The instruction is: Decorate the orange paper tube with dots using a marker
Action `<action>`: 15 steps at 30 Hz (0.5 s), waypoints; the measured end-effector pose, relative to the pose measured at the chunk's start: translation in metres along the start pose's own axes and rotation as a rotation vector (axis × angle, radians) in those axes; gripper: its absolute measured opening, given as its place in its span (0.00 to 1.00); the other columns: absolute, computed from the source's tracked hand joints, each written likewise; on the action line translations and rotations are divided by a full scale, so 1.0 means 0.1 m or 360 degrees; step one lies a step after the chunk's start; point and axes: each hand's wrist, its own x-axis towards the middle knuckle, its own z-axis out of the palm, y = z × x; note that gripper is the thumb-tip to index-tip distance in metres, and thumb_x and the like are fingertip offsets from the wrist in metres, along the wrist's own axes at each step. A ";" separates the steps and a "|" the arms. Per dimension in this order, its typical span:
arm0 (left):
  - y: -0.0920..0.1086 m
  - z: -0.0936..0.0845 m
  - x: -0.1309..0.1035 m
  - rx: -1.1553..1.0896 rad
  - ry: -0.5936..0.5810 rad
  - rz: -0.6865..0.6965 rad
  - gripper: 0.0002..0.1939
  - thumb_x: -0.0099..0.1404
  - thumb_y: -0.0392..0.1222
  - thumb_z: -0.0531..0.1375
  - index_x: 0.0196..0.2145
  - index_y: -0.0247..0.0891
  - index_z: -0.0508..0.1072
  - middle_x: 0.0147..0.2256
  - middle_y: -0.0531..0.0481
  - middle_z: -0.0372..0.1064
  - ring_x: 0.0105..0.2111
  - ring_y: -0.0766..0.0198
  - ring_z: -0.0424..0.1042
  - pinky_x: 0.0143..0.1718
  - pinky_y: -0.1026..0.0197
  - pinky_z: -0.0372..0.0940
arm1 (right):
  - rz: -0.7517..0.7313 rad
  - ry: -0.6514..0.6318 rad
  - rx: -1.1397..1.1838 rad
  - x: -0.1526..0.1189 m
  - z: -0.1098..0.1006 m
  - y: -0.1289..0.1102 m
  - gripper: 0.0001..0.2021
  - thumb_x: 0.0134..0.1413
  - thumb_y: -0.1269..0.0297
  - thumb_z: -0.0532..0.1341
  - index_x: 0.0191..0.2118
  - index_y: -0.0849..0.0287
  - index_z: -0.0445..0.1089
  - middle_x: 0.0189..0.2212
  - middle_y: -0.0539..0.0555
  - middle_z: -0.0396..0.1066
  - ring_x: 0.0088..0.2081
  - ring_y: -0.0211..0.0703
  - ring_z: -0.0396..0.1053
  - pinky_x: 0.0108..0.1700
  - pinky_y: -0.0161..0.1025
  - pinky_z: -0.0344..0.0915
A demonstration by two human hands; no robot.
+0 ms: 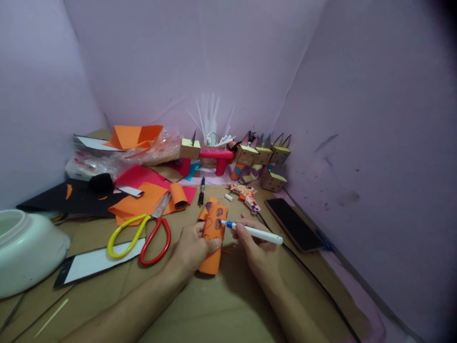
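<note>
My left hand [194,247] is closed around an orange paper-covered roll [213,252], its thumb lying across the front. Hearts are drawn on the roll, some of them coloured in dark. Between the fingers of my right hand [252,243] is a white marker [262,234] with a blue end, its tip touching or very near one of the upper hearts. A small white cap [228,197] lies just beyond the roll, and a black marker [202,190] is behind it to the left.
Scissors [157,216] with yellow and red handles lie left, near orange paper [135,202] and a white pot [32,252]. A phone [294,224], a cable [317,286] and a glue gun [246,195] are right. Small cardboard heads [274,181] stand at the back right.
</note>
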 end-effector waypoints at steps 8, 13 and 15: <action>0.00 0.00 0.00 -0.0009 0.0001 0.0014 0.13 0.37 0.31 0.65 0.26 0.32 0.75 0.21 0.52 0.72 0.22 0.65 0.68 0.26 0.64 0.62 | -0.0007 -0.0020 -0.0009 -0.01 -0.04 -0.03 0.10 0.53 0.61 0.60 0.24 0.58 0.71 0.17 0.47 0.69 0.22 0.39 0.68 0.53 0.55 0.64; 0.00 0.01 0.01 -0.0013 0.0032 -0.0009 0.13 0.37 0.31 0.65 0.26 0.32 0.74 0.20 0.53 0.71 0.22 0.65 0.69 0.26 0.64 0.62 | -0.0059 0.0038 0.0006 0.01 -0.06 -0.03 0.11 0.54 0.62 0.60 0.23 0.58 0.71 0.17 0.46 0.68 0.22 0.38 0.67 0.52 0.53 0.65; 0.00 0.01 0.01 -0.0016 0.0015 -0.0008 0.14 0.38 0.31 0.65 0.27 0.32 0.75 0.21 0.53 0.72 0.22 0.66 0.68 0.26 0.64 0.62 | -0.0062 0.0002 0.0005 0.01 -0.05 -0.02 0.10 0.53 0.62 0.60 0.24 0.58 0.72 0.18 0.46 0.68 0.22 0.38 0.67 0.53 0.54 0.64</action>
